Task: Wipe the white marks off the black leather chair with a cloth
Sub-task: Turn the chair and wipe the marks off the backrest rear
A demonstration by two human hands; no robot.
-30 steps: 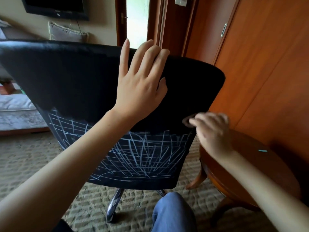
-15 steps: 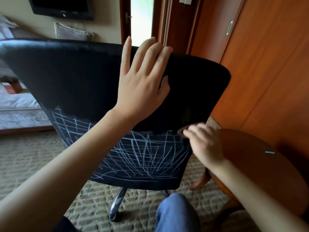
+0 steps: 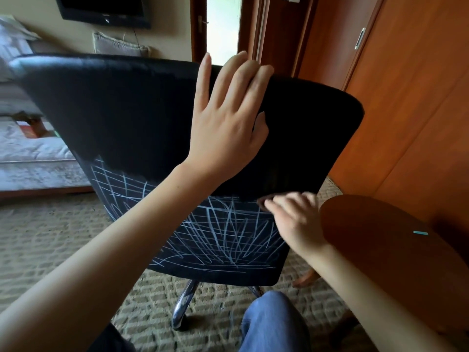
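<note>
Far left: pale bedding (image 3: 30, 153) on a low frame, with patterned carpet (image 3: 38, 237) in front. Centre: black leather chair (image 3: 127, 110), seen from behind, its back tilted toward the camera. The upper part of the back is clean black. White marks (image 3: 215, 237) crisscross the lower part only. A chrome base leg (image 3: 185, 301) shows beneath. Left hand (image 3: 225, 123) lies flat on the upper back, fingers straight and slightly spread, tips at the top edge, holding nothing. A knee in blue jeans (image 3: 271, 323) sits at bottom centre. Right hand (image 3: 297, 219), a little blurred, has its fingers curled and bunched on a dark cloth (image 3: 265, 199). Only a scrap of it shows at the fingertips, pressed to the chair where clean leather meets marks. Right: round wooden table (image 3: 380, 237), just beside the chair, with a small teal object (image 3: 420, 233) on top. Wooden wardrobe doors (image 3: 406, 97) stand behind.
</note>
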